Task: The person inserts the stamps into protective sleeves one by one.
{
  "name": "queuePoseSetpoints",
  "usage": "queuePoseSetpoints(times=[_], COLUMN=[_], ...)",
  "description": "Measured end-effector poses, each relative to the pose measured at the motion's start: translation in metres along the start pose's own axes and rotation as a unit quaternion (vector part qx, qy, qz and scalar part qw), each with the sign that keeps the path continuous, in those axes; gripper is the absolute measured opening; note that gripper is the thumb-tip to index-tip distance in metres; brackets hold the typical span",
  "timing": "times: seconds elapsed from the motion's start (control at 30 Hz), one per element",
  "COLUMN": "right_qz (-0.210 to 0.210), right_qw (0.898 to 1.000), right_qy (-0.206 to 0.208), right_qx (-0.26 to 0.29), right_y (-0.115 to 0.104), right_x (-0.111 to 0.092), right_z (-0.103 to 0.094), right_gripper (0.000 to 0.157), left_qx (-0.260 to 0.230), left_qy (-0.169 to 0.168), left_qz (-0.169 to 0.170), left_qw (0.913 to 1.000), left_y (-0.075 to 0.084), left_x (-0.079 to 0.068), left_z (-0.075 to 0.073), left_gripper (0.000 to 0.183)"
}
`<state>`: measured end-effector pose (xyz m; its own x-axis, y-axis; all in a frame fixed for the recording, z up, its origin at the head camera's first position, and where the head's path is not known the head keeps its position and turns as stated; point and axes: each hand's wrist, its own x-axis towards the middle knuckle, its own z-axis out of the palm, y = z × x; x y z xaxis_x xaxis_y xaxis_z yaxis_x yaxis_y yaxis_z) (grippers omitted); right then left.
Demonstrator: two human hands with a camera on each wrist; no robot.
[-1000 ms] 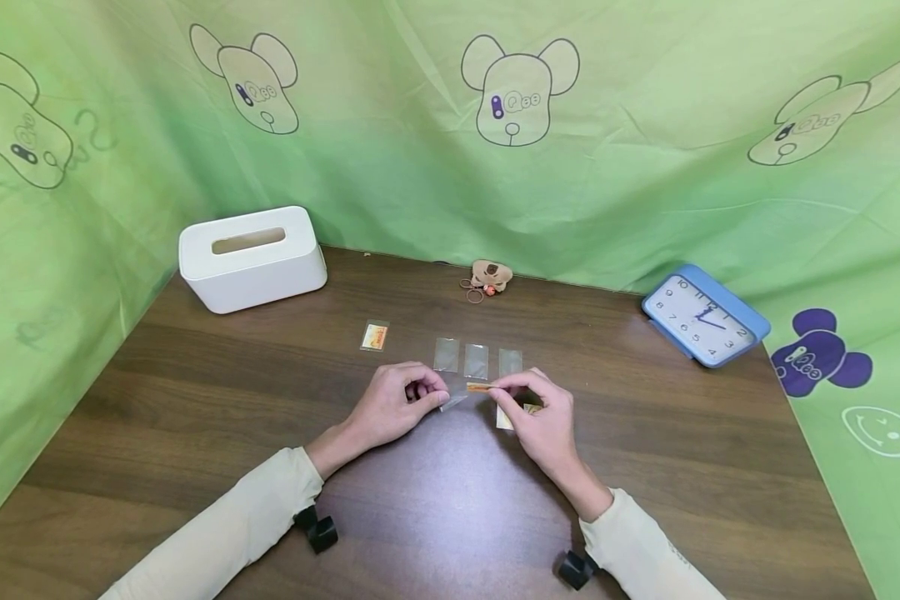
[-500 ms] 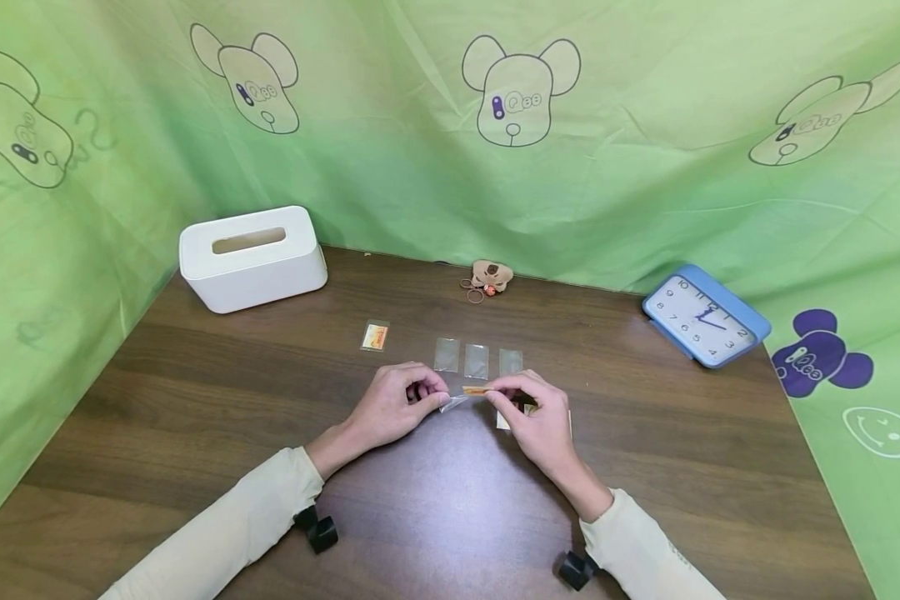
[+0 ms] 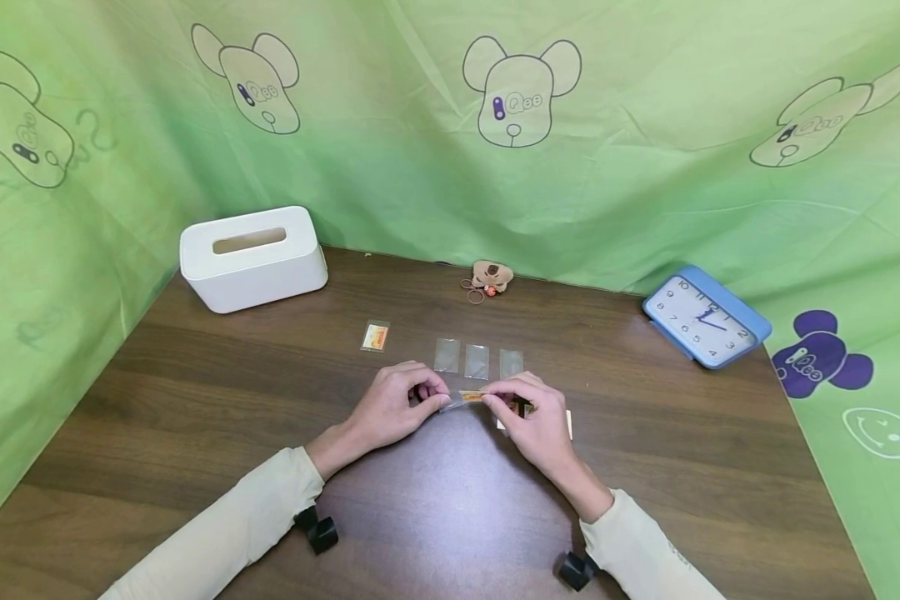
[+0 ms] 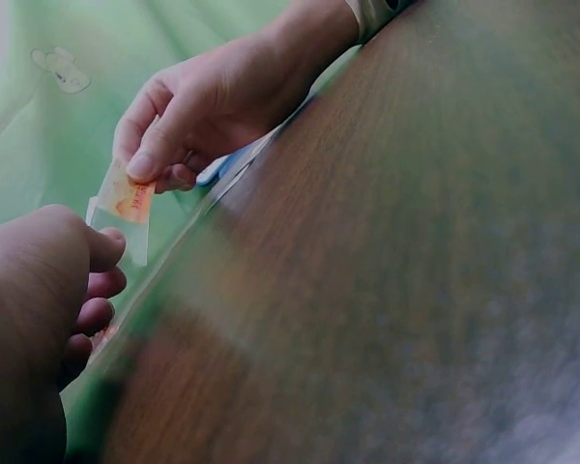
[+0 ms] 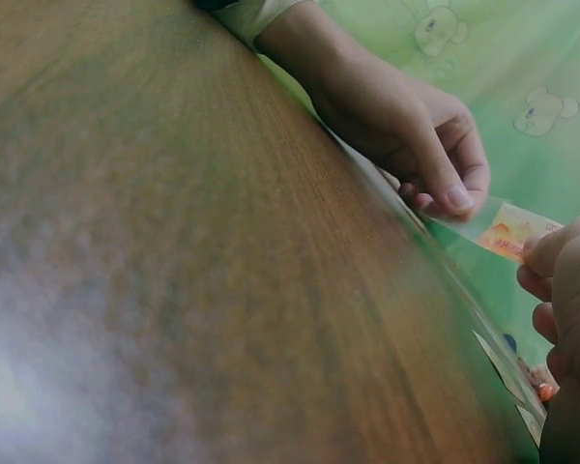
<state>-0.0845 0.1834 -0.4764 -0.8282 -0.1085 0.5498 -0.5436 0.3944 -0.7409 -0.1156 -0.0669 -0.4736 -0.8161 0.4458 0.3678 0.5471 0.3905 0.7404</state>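
Observation:
My left hand (image 3: pixel 397 404) pinches a small clear plastic sleeve (image 4: pixel 133 237) between thumb and forefinger. Opposite it, my right hand (image 3: pixel 536 421) pinches the end of a small yellow and orange printed card (image 4: pixel 130 200). In the right wrist view, the card's free end (image 5: pixel 503 235) overlaps the sleeve's mouth, held up in the air. Beneath my right hand lie more small cards (image 3: pixel 569 425), mostly covered by it. Three clear sleeves (image 3: pixel 477 362) lie in a row just beyond the hands. Farther left, a sleeve with an orange and white card (image 3: pixel 375 337) rests on the wooden table.
A white tissue box (image 3: pixel 255 260) stands at the back left. At the back edge lies a brown plush keychain (image 3: pixel 491 277) with rings. A blue alarm clock (image 3: pixel 705 318) is at the back right. Green printed cloth (image 3: pixel 390 192) hangs around the table (image 3: pixel 217 400).
My right hand has moved slightly left, bringing the card from just apart from the sleeve to overlapping its mouth. My left hand has stayed in place with the sleeve.

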Motion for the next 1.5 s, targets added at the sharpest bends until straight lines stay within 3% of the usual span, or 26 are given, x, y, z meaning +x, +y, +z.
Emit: queuePoseSetpoints(times=[0.27, 0.47, 0.83, 1.1, 1.5], right_qz=[0.011, 0.006, 0.077, 0.088, 0.109], right_qw=[1.000, 1.000, 0.997, 0.996, 0.993], right_qy=[-0.001, -0.005, 0.000, 0.001, -0.002], right_qx=[0.004, 0.008, 0.026, 0.029, 0.042], right_y=[0.0001, 0.0015, -0.0013, -0.0022, -0.0057], right_x=[-0.0015, -0.0018, -0.0029, -0.0005, -0.0005], right_z=[-0.0008, -0.0003, -0.0004, -0.0013, -0.0025], right_gripper=[0.021, 0.020, 0.022, 0.021, 0.020], left_qx=[-0.007, -0.023, 0.047, 0.000, -0.033], left_qy=[-0.003, -0.013, -0.014, -0.020, -0.017], left_qz=[0.013, 0.017, 0.035, 0.025, 0.055], left_qw=[0.9999, 0.9995, 0.9982, 0.9995, 0.9978], left_y=[0.0012, 0.0037, 0.0040, 0.0040, 0.0010], left_x=[-0.0006, -0.0019, -0.0037, -0.0022, -0.0021], left_z=[0.0006, 0.0020, 0.0010, 0.0001, 0.0010], left_gripper=[0.010, 0.020, 0.051, 0.050, 0.045])
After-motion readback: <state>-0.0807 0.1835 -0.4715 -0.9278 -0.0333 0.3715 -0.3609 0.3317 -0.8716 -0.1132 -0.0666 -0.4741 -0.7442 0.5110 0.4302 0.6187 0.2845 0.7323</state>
